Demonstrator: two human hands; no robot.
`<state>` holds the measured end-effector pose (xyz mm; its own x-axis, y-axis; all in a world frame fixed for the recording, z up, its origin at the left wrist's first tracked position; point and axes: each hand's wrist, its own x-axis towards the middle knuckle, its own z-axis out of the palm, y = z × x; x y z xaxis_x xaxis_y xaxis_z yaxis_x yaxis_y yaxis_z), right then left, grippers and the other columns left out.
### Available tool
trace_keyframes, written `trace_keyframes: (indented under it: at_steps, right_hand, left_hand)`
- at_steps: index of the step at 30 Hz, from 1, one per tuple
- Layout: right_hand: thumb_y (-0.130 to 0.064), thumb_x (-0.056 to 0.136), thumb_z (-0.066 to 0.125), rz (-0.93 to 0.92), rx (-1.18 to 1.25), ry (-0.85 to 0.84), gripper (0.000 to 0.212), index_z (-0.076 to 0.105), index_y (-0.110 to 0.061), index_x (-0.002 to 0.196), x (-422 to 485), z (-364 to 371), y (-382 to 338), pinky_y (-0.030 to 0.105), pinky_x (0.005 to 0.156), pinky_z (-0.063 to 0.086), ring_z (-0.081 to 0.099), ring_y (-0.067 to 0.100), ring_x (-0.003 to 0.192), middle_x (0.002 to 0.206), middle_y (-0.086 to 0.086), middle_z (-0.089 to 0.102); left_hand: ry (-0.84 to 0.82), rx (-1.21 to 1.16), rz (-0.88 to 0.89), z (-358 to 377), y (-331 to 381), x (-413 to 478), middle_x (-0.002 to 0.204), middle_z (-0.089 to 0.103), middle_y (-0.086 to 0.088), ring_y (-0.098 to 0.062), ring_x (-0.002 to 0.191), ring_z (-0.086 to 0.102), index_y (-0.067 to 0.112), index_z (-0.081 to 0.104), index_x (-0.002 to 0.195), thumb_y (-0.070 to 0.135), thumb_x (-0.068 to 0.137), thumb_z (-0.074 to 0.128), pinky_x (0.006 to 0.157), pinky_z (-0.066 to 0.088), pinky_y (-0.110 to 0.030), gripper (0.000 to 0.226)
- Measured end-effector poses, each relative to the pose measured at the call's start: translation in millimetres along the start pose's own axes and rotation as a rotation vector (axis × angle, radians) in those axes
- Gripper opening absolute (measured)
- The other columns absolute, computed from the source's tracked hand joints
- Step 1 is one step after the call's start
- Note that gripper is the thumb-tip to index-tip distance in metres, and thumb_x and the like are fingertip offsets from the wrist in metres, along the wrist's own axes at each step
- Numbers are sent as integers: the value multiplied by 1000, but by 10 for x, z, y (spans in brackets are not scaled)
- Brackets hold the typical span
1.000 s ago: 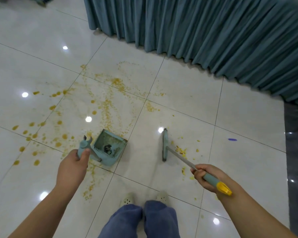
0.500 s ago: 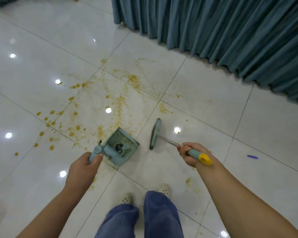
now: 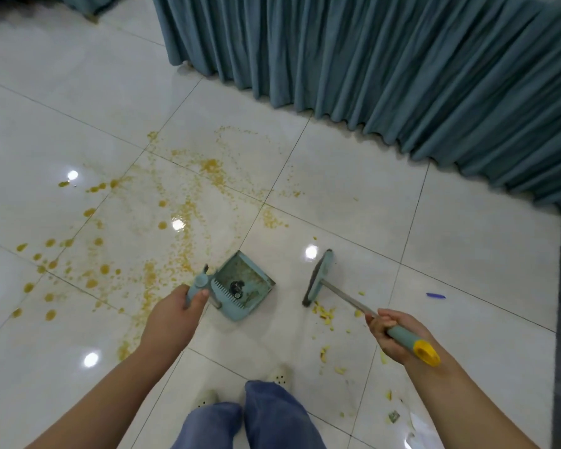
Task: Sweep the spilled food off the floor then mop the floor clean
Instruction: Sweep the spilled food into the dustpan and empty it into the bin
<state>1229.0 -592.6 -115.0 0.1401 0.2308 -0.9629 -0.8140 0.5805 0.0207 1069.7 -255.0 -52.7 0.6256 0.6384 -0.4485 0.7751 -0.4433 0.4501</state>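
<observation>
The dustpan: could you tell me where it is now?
Head view, centre-left: the dustpan rests on the floor, held by the left hand, beside the broom head.

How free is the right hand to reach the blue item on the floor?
Probably not yet: the right hand grips the broom, so it is occupied. The floor between it and the blue item looks bare.

The left hand (image 3: 172, 319) covers the handle grip of the dustpan (image 3: 250, 277), and the right hand (image 3: 392, 338) hides a stretch of the shaft of the broom (image 3: 318, 278). A dark lump (image 3: 236, 288) in the pan is too small to identify, as is a small blue thing (image 3: 435, 295) on the floor (image 3: 467, 254). The curtain (image 3: 370, 59) runs off the top and right edges. The trouser legs (image 3: 272, 422) are cut off by the bottom edge.
</observation>
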Motion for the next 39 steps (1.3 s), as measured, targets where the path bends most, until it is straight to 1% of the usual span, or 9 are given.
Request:
trace_keyframes:
  at_steps: [8,11,14,18,27,31,33,37,39]
  right_hand:
    - [-6,96,41,27,-55,-65,13,46,6,99,171,397,-205,11,30,36,41,8,30,66,14,48]
    - [2,84,52,50,14,-90,36,43,1,119,444,595,-329,17,33,40,47,12,37,69,19,56]
    - [5,84,49,-16,122,-66,41,42,-4,124,632,681,-442,18,36,41,46,13,42,96,23,54]
    - [-3,89,42,-83,309,24,48,39,-16,135,942,153,-681,22,39,42,48,18,44,117,1,46]
    - [-9,96,42,-132,307,97,17,45,0,111,139,-1028,-380,17,30,39,46,13,32,72,19,53]
    - [12,63,77,-262,194,162,71,47,-11,122,645,-1993,-623,27,75,53,66,17,80,91,10,66]
    - [11,62,81,-222,225,82,82,46,-11,133,820,-2182,-765,28,83,52,65,16,91,97,7,66]
    - [-5,94,44,-132,302,35,19,43,6,109,-57,-973,-492,15,38,45,52,16,38,69,16,49]
    - [-8,96,40,-108,415,-21,15,42,4,105,-101,-472,-491,15,31,40,45,14,31,64,16,47]
  left_hand:
    - [-74,47,33,231,250,15,72,62,-7,-22,67,59,13,53,83,42,95,44,61,46,-34,33]
    - [-86,83,51,336,340,46,70,61,-5,-19,63,57,12,53,83,43,95,43,57,43,-32,35]
    - [-87,101,66,408,446,78,70,61,-4,-17,62,55,14,51,79,43,95,43,54,39,-30,34]
    - [-85,97,88,462,594,107,71,61,-4,-18,63,55,17,50,76,42,95,43,54,39,-29,32]
    - [-63,62,169,516,1036,110,76,61,-7,-23,70,55,10,54,86,42,95,43,53,34,-29,35]
    - [-65,68,234,504,1215,185,71,56,-6,-23,67,52,9,53,84,41,95,44,53,32,-30,35]
    - [-64,68,259,474,1307,276,70,55,-6,-24,66,52,8,52,83,39,95,45,52,31,-30,34]
    - [-75,50,276,368,1473,579,72,61,-9,-21,63,53,7,53,82,36,95,45,50,33,-28,33]
    - [-82,43,280,307,1569,804,72,61,-9,-21,64,54,7,54,82,37,95,46,50,33,-28,33]
